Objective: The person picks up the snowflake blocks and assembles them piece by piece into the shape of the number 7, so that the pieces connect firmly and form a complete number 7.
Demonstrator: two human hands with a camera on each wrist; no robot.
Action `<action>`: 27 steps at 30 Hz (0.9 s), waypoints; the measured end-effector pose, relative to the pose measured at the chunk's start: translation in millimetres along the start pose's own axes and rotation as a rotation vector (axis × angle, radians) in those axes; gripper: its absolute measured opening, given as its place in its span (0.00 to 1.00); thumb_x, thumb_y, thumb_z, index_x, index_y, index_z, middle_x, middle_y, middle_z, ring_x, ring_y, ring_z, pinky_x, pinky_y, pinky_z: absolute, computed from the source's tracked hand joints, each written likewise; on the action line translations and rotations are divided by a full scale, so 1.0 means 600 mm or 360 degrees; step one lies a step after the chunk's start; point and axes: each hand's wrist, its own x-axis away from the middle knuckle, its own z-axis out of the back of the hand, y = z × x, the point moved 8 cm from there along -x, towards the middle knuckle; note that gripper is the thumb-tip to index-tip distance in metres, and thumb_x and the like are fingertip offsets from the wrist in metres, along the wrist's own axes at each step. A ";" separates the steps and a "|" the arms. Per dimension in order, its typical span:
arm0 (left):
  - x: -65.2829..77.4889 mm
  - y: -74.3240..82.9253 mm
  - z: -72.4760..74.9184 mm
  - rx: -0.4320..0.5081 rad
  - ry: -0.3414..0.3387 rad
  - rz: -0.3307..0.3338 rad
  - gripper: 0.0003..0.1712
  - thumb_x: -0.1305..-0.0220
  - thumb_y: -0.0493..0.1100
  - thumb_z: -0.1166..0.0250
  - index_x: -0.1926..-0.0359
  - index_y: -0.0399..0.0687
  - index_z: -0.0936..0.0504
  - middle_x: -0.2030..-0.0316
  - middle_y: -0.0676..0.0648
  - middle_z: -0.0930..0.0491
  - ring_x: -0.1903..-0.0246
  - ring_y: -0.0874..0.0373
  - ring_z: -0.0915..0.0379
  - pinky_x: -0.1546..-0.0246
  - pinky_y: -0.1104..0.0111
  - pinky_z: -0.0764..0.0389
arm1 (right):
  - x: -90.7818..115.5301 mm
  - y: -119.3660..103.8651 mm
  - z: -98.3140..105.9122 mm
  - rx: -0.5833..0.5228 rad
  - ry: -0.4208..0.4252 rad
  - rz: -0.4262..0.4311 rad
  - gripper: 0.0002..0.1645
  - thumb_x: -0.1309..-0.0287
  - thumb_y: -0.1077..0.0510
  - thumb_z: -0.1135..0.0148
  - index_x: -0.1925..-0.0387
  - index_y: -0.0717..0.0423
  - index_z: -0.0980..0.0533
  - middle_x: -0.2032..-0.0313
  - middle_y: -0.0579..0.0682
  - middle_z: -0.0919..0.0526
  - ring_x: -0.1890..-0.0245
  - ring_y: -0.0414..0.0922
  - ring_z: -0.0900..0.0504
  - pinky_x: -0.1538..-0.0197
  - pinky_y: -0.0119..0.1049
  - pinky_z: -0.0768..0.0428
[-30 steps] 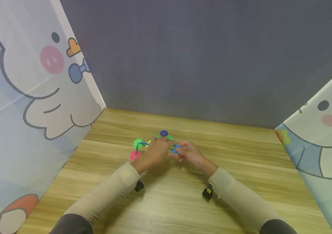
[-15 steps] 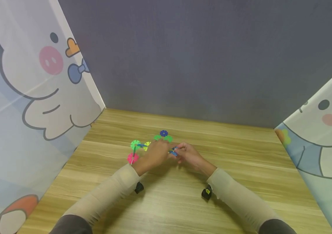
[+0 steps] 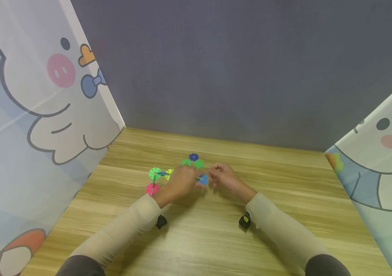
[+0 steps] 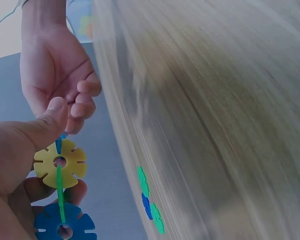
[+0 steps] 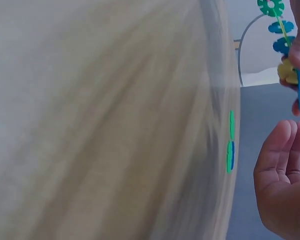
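My left hand (image 3: pixel 182 180) holds a chain of slotted plastic discs, its thumb and fingers around a yellow disc (image 4: pixel 72 162). At the chain's right end sits a light blue disc (image 3: pixel 202 179), seen edge-on in the right wrist view. The chain's left part shows a green disc (image 3: pixel 155 173), a pink disc (image 3: pixel 152 188) and a second yellow disc (image 3: pixel 169 174); the middle is hidden behind my left hand. Just right of the light blue disc is my right hand (image 3: pixel 227 178), fingers loosely bent. A gap separates its fingertips from that disc in the right wrist view.
Beyond my hands, two flat green discs (image 3: pixel 199 163) and a dark blue disc (image 3: pixel 193 157) lie together on the wooden table (image 3: pixel 268 165). A dark grey panel (image 3: pixel 216 76) rises at the back. Cartoon-printed panels (image 3: pixel 20 126) stand at both sides.
My right hand has come off the light blue disc, which now shows its face. The chain's left end has shifted left and toward me. The loose discs have stayed put.
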 end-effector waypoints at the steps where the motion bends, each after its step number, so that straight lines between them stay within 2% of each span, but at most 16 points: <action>1: 0.002 -0.001 0.000 0.0000 -0.0007 0.0004 0.31 0.45 0.61 0.26 0.42 0.56 0.14 0.58 0.49 0.10 0.61 0.50 0.15 0.56 0.58 0.12 | -0.002 -0.002 0.002 0.0023 0.0008 0.0006 0.12 0.25 0.55 0.45 0.53 0.62 0.25 0.62 0.50 0.17 0.62 0.46 0.18 0.66 0.32 0.16; 4: 0.006 -0.003 -0.002 0.0007 -0.0015 0.0005 0.30 0.45 0.61 0.26 0.45 0.52 0.13 0.54 0.48 0.11 0.58 0.49 0.14 0.53 0.57 0.13 | -0.010 -0.014 0.004 0.0090 0.0027 0.0047 0.17 0.24 0.55 0.46 0.48 0.68 0.26 0.59 0.56 0.17 0.63 0.46 0.18 0.65 0.35 0.16; 10: 0.011 -0.007 -0.003 -0.0030 0.0033 -0.0024 0.29 0.47 0.61 0.25 0.48 0.53 0.12 0.57 0.50 0.10 0.65 0.53 0.14 0.62 0.63 0.12 | -0.032 -0.036 0.008 0.0211 0.0071 0.0135 0.21 0.26 0.57 0.44 0.44 0.71 0.26 0.55 0.66 0.17 0.67 0.45 0.20 0.65 0.37 0.15; 17: 0.015 -0.018 -0.004 0.0010 0.0032 0.0016 0.28 0.48 0.61 0.25 0.49 0.53 0.11 0.60 0.51 0.09 0.63 0.53 0.12 0.66 0.64 0.11 | -0.065 -0.044 0.016 0.0451 0.0104 0.0174 0.18 0.28 0.54 0.41 0.45 0.62 0.22 0.55 0.63 0.18 0.63 0.52 0.17 0.66 0.40 0.13; 22: 0.015 -0.021 -0.005 0.0017 0.0027 0.0021 0.29 0.48 0.61 0.25 0.49 0.53 0.11 0.60 0.50 0.09 0.63 0.52 0.12 0.67 0.64 0.11 | -0.087 -0.048 0.012 0.0521 0.0101 0.0179 0.18 0.29 0.56 0.40 0.46 0.64 0.22 0.55 0.61 0.16 0.67 0.54 0.16 0.69 0.40 0.14; 27: 0.012 -0.023 -0.008 -0.0038 0.0009 0.0038 0.31 0.48 0.64 0.26 0.47 0.55 0.12 0.61 0.49 0.09 0.67 0.53 0.14 0.70 0.64 0.13 | -0.102 -0.053 -0.002 0.0790 0.0094 0.0197 0.19 0.31 0.56 0.39 0.45 0.62 0.20 0.57 0.56 0.14 0.71 0.45 0.17 0.69 0.33 0.16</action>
